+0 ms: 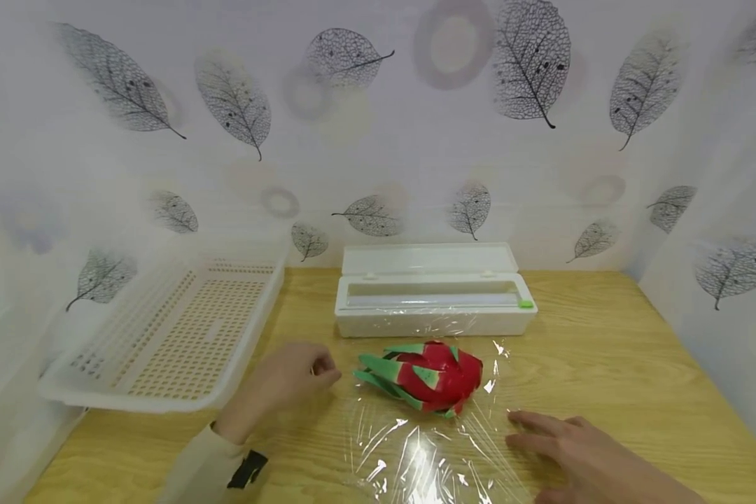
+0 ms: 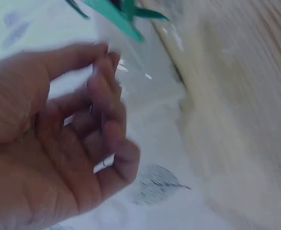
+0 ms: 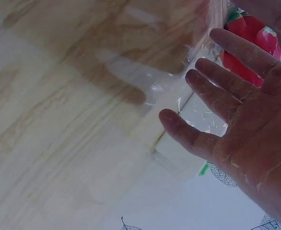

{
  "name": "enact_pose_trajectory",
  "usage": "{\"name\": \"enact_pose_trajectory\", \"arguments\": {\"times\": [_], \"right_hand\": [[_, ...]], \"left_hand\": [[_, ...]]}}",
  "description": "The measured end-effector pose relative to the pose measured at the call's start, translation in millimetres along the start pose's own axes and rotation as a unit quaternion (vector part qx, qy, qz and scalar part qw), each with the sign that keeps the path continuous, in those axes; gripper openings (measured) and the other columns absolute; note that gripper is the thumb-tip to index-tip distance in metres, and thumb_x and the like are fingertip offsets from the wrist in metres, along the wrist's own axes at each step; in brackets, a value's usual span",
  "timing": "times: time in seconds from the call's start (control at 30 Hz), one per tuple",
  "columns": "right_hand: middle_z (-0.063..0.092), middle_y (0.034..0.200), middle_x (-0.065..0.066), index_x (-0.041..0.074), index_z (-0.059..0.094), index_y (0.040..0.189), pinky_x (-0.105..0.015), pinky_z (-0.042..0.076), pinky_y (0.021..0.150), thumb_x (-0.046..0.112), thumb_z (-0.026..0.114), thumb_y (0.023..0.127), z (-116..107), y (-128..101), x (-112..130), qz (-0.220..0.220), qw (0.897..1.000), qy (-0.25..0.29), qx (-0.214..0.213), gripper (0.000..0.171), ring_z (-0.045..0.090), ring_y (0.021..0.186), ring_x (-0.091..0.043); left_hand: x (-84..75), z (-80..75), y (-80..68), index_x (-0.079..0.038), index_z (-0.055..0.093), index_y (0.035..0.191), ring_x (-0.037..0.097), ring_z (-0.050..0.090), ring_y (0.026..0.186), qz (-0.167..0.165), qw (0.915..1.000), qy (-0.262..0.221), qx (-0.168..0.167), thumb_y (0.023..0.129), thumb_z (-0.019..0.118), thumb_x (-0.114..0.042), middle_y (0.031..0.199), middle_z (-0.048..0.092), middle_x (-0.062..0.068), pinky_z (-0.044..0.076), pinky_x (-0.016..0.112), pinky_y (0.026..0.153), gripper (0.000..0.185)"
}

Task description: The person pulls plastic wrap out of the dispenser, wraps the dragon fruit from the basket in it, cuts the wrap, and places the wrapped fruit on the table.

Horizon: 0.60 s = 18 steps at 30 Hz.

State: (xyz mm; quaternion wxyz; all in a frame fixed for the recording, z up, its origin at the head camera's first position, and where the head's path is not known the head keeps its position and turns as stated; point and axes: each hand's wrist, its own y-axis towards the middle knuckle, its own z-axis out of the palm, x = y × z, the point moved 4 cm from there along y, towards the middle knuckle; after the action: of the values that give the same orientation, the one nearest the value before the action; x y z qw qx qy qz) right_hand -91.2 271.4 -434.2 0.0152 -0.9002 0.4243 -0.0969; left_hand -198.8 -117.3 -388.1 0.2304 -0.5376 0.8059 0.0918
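Observation:
A dragon fruit (image 1: 437,374), red with green scale tips, lies on its side on a sheet of clear cling film (image 1: 416,448) spread over the wooden table. To the left of the green tips is my left hand (image 1: 290,381), its fingers loosely bent and thumb close to the fingertips. No held thing shows in that hand (image 2: 78,120) in the left wrist view. At the film's right side, my right hand (image 1: 573,455) has its fingers spread. The right wrist view shows those fingers (image 3: 217,98) apart, with the dragon fruit (image 3: 243,52) behind them.
A white cling film dispenser box (image 1: 435,322) stands at the back with its lid raised and a roll inside; film runs from it toward the front. At left sits a white perforated basket (image 1: 233,364). A leaf-patterned sheet (image 1: 403,161) covers the walls behind.

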Motion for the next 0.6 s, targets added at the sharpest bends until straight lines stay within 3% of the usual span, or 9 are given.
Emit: {"name": "enact_pose_trajectory", "arguments": {"times": [0.1, 0.17, 0.27, 0.37, 0.47, 0.6], "right_hand": [[0.066, 0.132, -0.002, 0.034, 0.068, 0.12, -0.036, 0.054, 0.075, 0.063, 0.073, 0.084, -9, -2, 5, -0.016, 0.999, 0.001, -0.042, 0.047, 0.069, 0.104, -0.018], [0.068, 0.117, 0.008, 0.037, 0.068, 0.106, -0.029, 0.053, 0.07, 0.053, 0.077, 0.085, -14, -2, 10, -0.032, 0.997, 0.028, -0.06, 0.028, 0.066, 0.09, -0.007], [0.057, 0.093, 0.023, 0.038, 0.066, 0.094, -0.018, 0.046, 0.06, 0.049, 0.077, 0.086, -16, 0, 16, -0.04, 0.994, 0.1, -0.026, 0.017, 0.05, 0.073, 0.007], [0.04, 0.077, 0.027, 0.036, 0.062, 0.081, -0.01, 0.033, 0.054, 0.05, 0.075, 0.087, -10, 1, 20, -0.049, 0.989, 0.139, 0.016, 0.02, 0.034, 0.063, 0.011], [0.034, 0.071, 0.026, 0.033, 0.061, 0.073, -0.008, 0.026, 0.05, 0.047, 0.076, 0.085, -1, 1, 22, -0.067, 0.99, 0.124, 0.02, 0.023, 0.028, 0.059, 0.011], [0.035, 0.069, 0.026, 0.031, 0.061, 0.07, -0.01, 0.027, 0.051, 0.043, 0.076, 0.081, 5, 2, 22, -0.062, 0.991, 0.117, 0.03, 0.022, 0.028, 0.058, 0.01]], "left_hand": [[-24.6, 14.9, -19.8, -0.027, 0.068, 0.076, -0.002, 0.052, 0.066, 0.092, 0.9937, 0.022, 0.059, 0.089, 0.073, -0.026, 0.071, 0.06, -0.019, 0.045, 0.021, 0.061, 0.014], [-37.3, 29.1, -31.5, -0.03, 0.066, 0.073, -0.006, 0.048, 0.064, 0.133, 0.987, 0.031, 0.085, 0.085, 0.073, -0.026, 0.069, 0.056, -0.023, 0.042, 0.018, 0.059, 0.015], [-49.6, 46.0, -43.3, -0.032, 0.061, 0.067, -0.006, 0.045, 0.062, 0.155, 0.9814, 0.05, 0.102, 0.081, 0.073, -0.027, 0.065, 0.051, -0.026, 0.039, 0.016, 0.057, 0.019], [-56.1, 54.5, -48.2, -0.033, 0.057, 0.065, -0.005, 0.042, 0.059, 0.172, 0.9765, 0.066, 0.111, 0.077, 0.074, -0.028, 0.064, 0.047, -0.025, 0.036, 0.017, 0.054, 0.021], [-57.8, 62.1, -48.2, -0.033, 0.061, 0.069, -0.006, 0.041, 0.06, 0.197, 0.9688, 0.083, 0.125, 0.074, 0.077, -0.029, 0.065, 0.046, -0.025, 0.035, 0.015, 0.054, 0.018], [-57.2, 71.3, -47.7, -0.035, 0.064, 0.074, -0.008, 0.041, 0.065, 0.23, 0.9586, 0.107, 0.13, 0.073, 0.08, -0.027, 0.069, 0.047, -0.026, 0.034, 0.013, 0.057, 0.017]]}}
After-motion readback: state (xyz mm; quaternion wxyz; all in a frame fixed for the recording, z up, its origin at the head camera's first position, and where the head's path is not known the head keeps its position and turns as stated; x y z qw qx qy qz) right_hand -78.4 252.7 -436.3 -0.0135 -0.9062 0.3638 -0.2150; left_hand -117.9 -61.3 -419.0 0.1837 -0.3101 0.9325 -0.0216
